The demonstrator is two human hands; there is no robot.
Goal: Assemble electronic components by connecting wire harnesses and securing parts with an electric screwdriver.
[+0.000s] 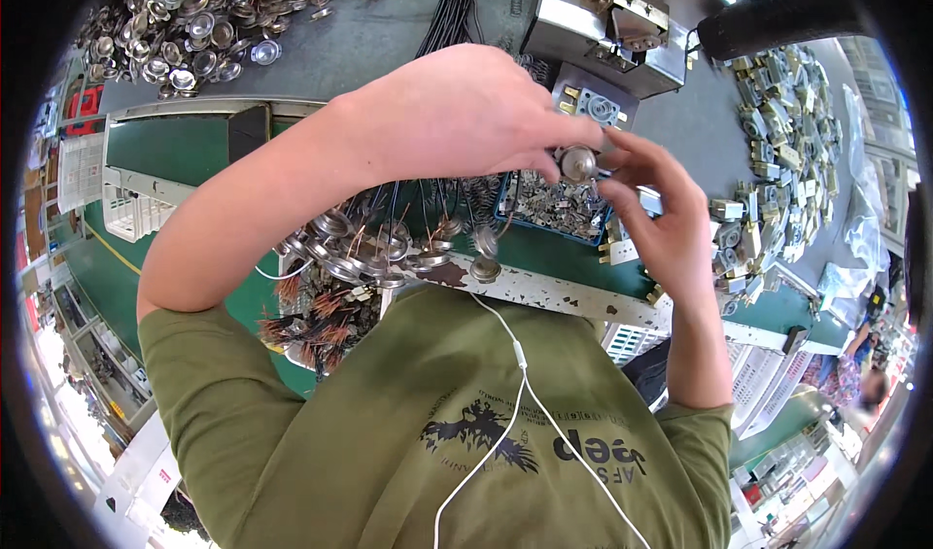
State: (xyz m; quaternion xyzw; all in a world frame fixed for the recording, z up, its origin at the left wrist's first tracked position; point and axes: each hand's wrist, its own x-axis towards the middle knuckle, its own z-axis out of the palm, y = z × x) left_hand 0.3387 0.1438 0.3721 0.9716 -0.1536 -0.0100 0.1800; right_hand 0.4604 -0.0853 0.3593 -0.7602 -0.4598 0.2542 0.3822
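Observation:
Above the near edge of the bench, a small round silvery metal part (pixel 578 164) with a raised centre is between my two hands. My left hand (pixel 466 112) reaches across from the left, its thumb and fingers pinching the part from that side. From the other side, my right hand (pixel 671 214) closes thumb and forefinger at the part's right edge, where a short stub sticks out. Just behind the hands lies a square metal-and-ceramic unit (pixel 598 109) with brass tabs. Below them is a blue tray (pixel 559 236) of small metal pieces, partly hidden by my hands.
Round metal caps (pixel 199 29) are heaped at the far left. Wired discs (pixel 360 248) lie at the near edge, above bundled copper-ended wires (pixel 326 321). A metal fixture (pixel 622 34) stands behind; finished-looking units (pixel 777 180) are piled right. A black arm (pixel 787 15) juts in.

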